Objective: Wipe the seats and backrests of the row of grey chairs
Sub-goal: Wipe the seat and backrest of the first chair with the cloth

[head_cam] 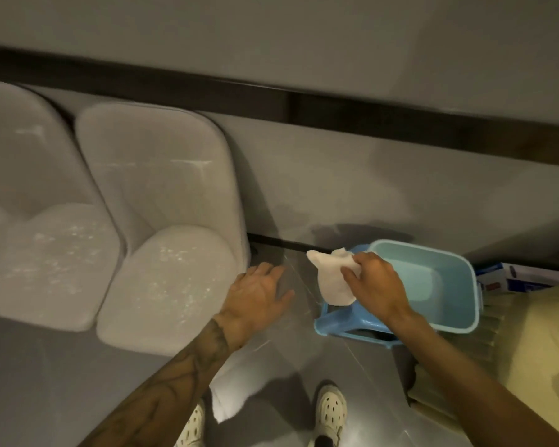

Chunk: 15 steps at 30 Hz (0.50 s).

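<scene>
Two grey chairs stand side by side against the wall, the nearer chair (171,240) at centre left and another chair (36,221) at the far left. Both seats carry pale specks. My right hand (373,282) pinches a white cloth (331,279) that hangs over the floor, just left of a light blue basin (462,285). My left hand (260,293) hovers with relaxed fingers beside the right edge of the nearer chair's seat, holding nothing.
The basin sits on a blue plastic stool (339,324) right of the chairs. A printed box (526,279) lies by the wall at the far right, beside a yellow surface (536,350). My shoes (331,414) stand on the glossy grey floor.
</scene>
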Available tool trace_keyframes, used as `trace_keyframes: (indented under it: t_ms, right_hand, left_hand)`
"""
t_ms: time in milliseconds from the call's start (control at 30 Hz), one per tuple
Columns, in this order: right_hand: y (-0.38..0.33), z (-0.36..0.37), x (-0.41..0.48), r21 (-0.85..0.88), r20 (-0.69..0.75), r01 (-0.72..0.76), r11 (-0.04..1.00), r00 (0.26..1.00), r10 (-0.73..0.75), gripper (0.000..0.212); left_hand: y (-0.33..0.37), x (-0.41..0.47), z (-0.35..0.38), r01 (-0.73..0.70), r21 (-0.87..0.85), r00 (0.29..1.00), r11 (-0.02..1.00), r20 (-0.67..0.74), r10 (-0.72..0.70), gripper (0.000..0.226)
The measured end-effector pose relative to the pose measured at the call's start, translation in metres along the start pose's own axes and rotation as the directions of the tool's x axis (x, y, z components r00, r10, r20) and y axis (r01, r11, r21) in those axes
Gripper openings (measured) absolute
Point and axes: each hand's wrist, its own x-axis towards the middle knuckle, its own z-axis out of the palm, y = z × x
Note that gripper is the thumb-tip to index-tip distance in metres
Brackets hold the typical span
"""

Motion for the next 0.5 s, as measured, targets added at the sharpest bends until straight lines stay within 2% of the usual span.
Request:
trace_keyframes:
  t_ms: [267,500]
  right_hand:
    - [-0.145,0.083,-0.04,0.096,-0.039,-0.035,0.995,0.998,0.039,0.029]
    - [-0.243,0.158,-0.052,0.192,-0.045,-0.115,0.975,0.991,0.125,0.034]
  left_hand:
    - [-0.15,-0.068,-0.034,0.007,0.049,1.0,0.999,0.023,-0.009,0.066]
    - [-0.266,-0.102,-0.05,-0.016,0.064,0.995,0.998,0.096,0.01,0.067]
